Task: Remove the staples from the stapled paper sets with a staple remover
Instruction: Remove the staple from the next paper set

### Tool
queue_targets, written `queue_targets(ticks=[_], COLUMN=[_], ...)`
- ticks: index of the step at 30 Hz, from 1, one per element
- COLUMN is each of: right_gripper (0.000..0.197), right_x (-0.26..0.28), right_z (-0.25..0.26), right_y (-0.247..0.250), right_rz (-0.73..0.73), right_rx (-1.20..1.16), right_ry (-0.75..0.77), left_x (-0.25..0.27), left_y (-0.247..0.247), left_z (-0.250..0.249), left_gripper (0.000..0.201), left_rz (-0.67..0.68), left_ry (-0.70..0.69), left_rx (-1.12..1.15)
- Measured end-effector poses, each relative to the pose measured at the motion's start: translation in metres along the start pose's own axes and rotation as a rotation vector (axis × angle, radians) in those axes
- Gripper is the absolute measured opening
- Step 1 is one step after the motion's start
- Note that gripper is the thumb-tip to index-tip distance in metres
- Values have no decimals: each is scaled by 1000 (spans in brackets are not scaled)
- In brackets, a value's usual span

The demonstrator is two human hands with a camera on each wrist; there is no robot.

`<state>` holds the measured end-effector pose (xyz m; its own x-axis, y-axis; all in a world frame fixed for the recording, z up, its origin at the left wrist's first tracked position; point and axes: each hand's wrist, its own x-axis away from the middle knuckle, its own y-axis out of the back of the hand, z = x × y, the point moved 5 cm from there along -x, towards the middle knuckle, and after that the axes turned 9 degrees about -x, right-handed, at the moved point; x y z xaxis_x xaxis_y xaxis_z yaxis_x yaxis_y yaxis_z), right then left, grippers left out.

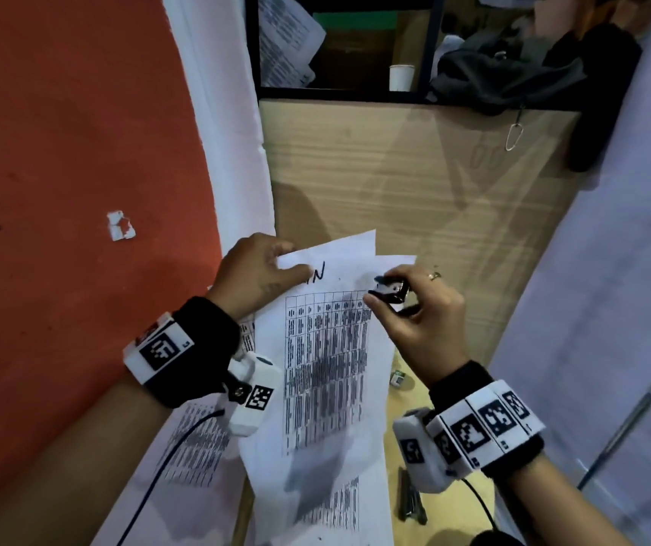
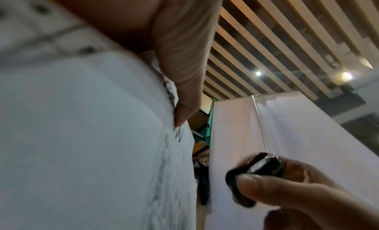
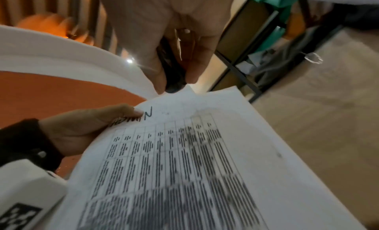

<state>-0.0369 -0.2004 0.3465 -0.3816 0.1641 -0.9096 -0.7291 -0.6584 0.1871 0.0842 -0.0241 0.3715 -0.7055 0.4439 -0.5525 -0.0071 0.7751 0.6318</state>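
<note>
A set of white printed sheets (image 1: 328, 368) with a table and a handwritten word at its top is lifted off the wooden desk (image 1: 414, 183). My left hand (image 1: 255, 275) pinches its top left corner, thumb on the front (image 3: 86, 128). My right hand (image 1: 414, 309) grips a black and silver staple remover (image 1: 391, 294) between thumb and fingers, just over the top right part of the sheets (image 3: 184, 152). The remover (image 2: 256, 176) looks squeezed; its tip (image 3: 174, 86) sits near the paper's top edge. No staple is visible.
Another printed sheet (image 1: 194, 439) lies under my left wrist. A stapler-like tool (image 1: 410, 502) and a small item (image 1: 398, 377) lie on the desk by my right wrist. A shelf at the back holds a paper cup (image 1: 401, 76), papers and a dark bag (image 1: 505, 76). Orange floor (image 1: 60, 151) lies left.
</note>
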Motion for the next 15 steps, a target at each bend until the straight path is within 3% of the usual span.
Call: queue_targets(ticks=[5, 8, 12, 15], right_gripper=[20, 25, 35, 32], right_x=[32, 50, 66, 68], right_z=[-45, -74, -90, -102], right_y=[-10, -15, -23, -26], right_rz=[145, 223, 288, 322], right_rx=[-25, 42, 49, -84], right_ry=[-293, -433, -518, -674], left_x=[-1, -4, -7, -10], left_y=[5, 4, 1, -1], left_z=[2, 6, 11, 18], left_gripper=[47, 26, 16, 26], left_rz=[12, 42, 98, 124], left_ry=[-9, -27, -3, 9], left_rx=[-67, -90, -80, -16])
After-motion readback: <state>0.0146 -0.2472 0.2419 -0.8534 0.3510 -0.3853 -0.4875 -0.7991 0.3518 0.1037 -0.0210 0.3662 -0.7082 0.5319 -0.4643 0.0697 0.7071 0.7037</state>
